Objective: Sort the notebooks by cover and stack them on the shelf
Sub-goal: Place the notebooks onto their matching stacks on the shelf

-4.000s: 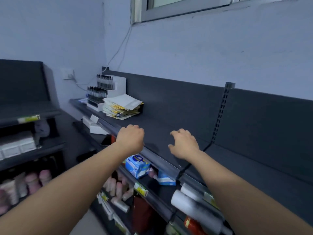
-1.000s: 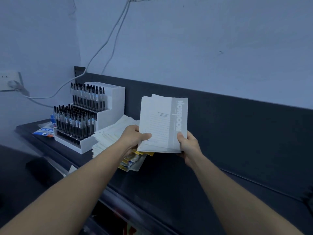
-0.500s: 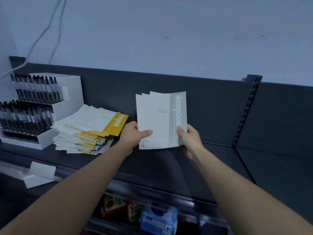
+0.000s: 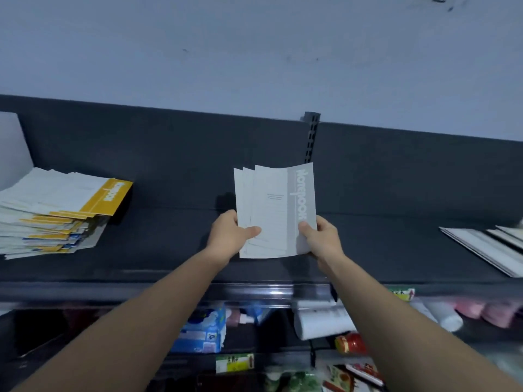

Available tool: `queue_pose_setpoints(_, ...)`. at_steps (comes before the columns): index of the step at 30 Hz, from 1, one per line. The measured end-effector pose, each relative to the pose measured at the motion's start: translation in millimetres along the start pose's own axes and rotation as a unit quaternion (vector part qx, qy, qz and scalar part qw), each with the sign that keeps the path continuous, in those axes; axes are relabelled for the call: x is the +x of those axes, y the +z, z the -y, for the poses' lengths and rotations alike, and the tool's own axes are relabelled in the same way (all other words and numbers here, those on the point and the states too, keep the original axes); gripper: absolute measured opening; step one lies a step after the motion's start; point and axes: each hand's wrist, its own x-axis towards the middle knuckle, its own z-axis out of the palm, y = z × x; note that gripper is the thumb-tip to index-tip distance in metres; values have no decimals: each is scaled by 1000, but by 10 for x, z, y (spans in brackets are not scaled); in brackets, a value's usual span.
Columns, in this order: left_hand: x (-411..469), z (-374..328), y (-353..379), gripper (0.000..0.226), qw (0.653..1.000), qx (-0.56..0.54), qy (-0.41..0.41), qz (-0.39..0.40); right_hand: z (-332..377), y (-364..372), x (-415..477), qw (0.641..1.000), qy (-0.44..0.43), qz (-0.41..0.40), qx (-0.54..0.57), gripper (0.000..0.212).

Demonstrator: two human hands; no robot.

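**Both hands hold a fan of grey-banded notebooks (image 4: 276,210) over the shelf (image 4: 169,250)**

Your left hand (image 4: 230,236) grips the lower left edge of the fan. Its thumb is curled over the front cover and its fingers are hidden behind. Your right hand (image 4: 322,239) grips the lower right corner the same way, with its thumb lying on the grey band where the word "Notebook" runs up the cover. The notebooks stand nearly upright and face you. Several have slipped sideways, so their left edges show in steps. You hold them about midway along the dark shelf, in front of the dark back panel (image 4: 169,154) and just left of the slotted upright (image 4: 310,137). You cannot tell from here whether their bottom edge touches the shelf surface.

Well apart to your left, a loose mixed pile (image 4: 56,216) lies flat on the same shelf. Its top notebook has a yellow band, and yellow and blue edges show lower down. A white box (image 4: 11,148) stands behind that pile at the edge of the view. Well apart to your right, a few pale notebooks (image 4: 486,247) lie flat, partly cut off.

Under the shelf lip, the lower shelf holds a blue pack (image 4: 202,329), a white roll (image 4: 322,321), a red jar (image 4: 349,343) and pink items (image 4: 486,309), all blurred.
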Motion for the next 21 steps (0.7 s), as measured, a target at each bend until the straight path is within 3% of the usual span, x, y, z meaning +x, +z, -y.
queue_pose_setpoints(9,-263,-446,1236,15,999,33,14,39,-121,-1301,122,996,-4,-38,-76,10)
queue_pose_setpoints(21,-389,-853,2615,23,996,49,2,73,-278,-2691,443,989,8,-61,-131,11)
